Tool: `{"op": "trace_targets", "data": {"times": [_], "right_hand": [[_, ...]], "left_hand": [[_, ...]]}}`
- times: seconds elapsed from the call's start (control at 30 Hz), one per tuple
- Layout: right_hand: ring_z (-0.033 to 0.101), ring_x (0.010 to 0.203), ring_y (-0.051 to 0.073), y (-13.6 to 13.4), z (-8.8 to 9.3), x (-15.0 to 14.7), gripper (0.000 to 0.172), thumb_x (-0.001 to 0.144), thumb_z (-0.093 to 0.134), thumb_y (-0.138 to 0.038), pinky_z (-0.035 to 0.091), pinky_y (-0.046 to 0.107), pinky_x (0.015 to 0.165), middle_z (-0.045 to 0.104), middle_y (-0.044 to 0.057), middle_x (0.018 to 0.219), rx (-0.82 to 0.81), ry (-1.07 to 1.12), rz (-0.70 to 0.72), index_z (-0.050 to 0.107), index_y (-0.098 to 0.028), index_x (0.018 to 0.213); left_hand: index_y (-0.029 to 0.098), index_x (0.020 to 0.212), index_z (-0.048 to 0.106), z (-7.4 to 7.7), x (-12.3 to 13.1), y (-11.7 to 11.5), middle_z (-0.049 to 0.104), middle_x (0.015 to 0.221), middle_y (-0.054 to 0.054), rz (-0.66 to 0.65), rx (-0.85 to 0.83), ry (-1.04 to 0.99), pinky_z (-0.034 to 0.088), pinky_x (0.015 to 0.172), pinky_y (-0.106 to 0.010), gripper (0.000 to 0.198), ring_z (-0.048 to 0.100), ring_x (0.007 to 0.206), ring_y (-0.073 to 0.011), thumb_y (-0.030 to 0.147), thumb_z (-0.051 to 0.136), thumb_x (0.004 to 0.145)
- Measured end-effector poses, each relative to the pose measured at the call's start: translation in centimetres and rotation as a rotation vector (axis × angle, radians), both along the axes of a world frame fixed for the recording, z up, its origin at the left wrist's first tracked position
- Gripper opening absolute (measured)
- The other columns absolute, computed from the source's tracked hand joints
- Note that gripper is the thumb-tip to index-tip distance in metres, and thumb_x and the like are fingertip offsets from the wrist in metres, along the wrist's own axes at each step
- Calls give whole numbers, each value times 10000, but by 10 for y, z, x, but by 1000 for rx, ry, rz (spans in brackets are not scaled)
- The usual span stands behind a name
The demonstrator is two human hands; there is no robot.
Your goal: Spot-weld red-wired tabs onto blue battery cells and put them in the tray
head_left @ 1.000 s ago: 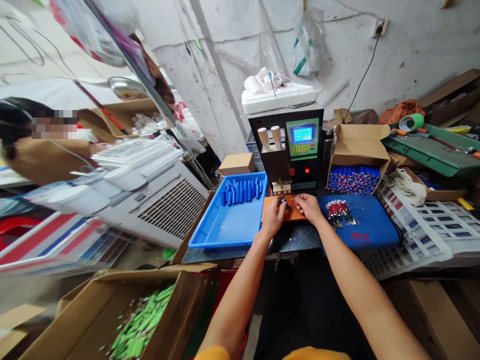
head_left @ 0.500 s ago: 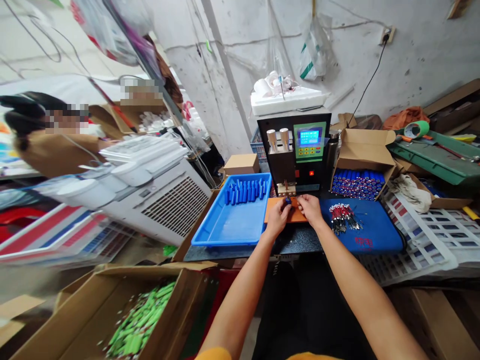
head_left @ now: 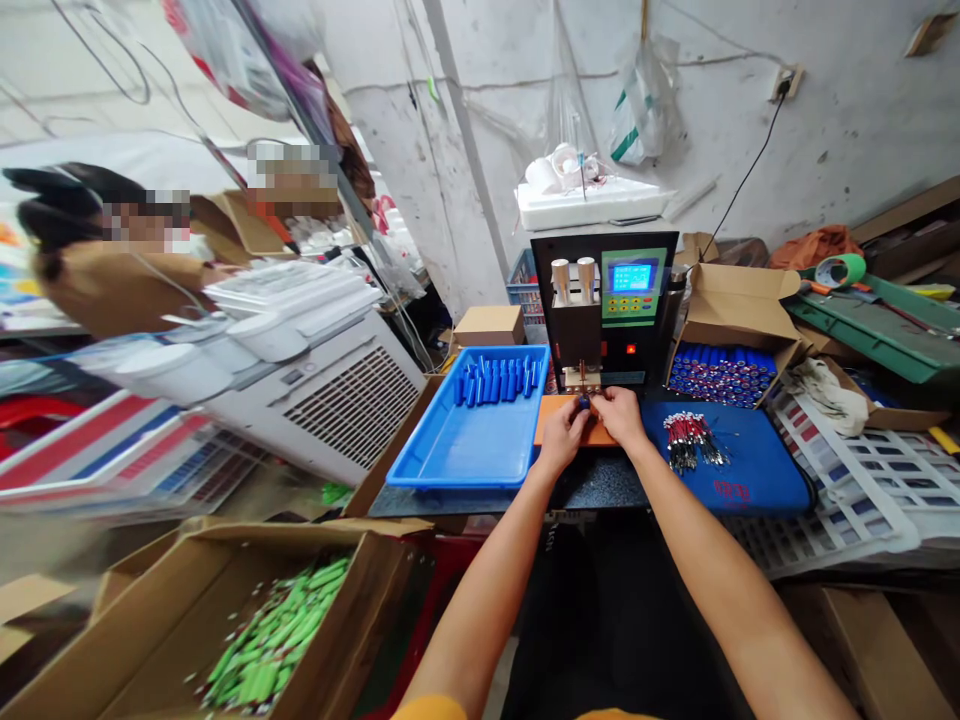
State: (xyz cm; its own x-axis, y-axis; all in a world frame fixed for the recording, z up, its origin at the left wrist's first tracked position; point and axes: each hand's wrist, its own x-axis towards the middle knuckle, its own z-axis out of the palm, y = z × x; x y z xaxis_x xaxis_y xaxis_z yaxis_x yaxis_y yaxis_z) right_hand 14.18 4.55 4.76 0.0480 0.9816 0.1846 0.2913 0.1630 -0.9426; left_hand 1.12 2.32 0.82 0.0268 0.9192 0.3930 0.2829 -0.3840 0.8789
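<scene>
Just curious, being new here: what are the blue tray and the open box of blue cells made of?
The blue tray looks like moulded plastic: smooth, faintly glossy, raised rim. The open box seems plain brown cardboard: matte, with folded flaps.

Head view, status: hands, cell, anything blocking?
Left hand and right hand pinching blue cell. Cell under welder pins, above orange pad. Nothing in the way.
</scene>
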Motion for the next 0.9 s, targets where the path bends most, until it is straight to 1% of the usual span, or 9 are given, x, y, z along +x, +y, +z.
{"op": "trace_targets", "data": {"times": [0.17,0.3,0.4,0.63,0.77,0.9], "right_hand": [[576,585,176,2,-5,-2,258,722,576,-394,365,248,519,660,42,603,19,-5,-2,653,-174,612],[561,573,171,2,-7,-3,266,729,586,-410,366,247,520,649,38,587,28,31,10,655,-177,620],[561,578,174,0,-8,-3,294,725,602,-454,371,245,522,642,33,577,30,58,6,657,-179,639],[578,601,174,-3,-11,-6,318,747,603,-481,394,243,545,654,35,600,46,77,-24,672,-175,693],[569,589,167,-4,-14,-8,311,762,601,-471,390,245,541,668,32,636,55,86,-41,662,-178,676],[559,572,165,-4,-15,-9,301,762,613,-459,387,249,542,656,23,619,59,74,-76,635,-188,634]], "left_hand": [[153,1137,656,3,0,-1,718,1058,-93,6,15,2,476,991,-387,291,653,1036,-239,264,533,899],[163,1116,667,2,0,-1,721,1044,-88,2,21,-13,481,983,-386,270,654,1035,-242,260,534,901],[163,1118,669,1,-1,0,722,1041,-89,7,25,-10,481,980,-381,271,656,1030,-242,258,541,899],[152,1108,673,4,0,-3,726,1050,-95,19,23,11,500,903,-367,270,668,961,-236,252,534,900],[152,1134,668,5,-1,-3,723,1084,-98,26,27,16,493,919,-368,288,666,990,-237,239,538,893],[156,1151,668,1,-1,-1,724,1075,-97,25,19,-1,493,938,-364,299,665,1007,-238,257,545,897]]}}
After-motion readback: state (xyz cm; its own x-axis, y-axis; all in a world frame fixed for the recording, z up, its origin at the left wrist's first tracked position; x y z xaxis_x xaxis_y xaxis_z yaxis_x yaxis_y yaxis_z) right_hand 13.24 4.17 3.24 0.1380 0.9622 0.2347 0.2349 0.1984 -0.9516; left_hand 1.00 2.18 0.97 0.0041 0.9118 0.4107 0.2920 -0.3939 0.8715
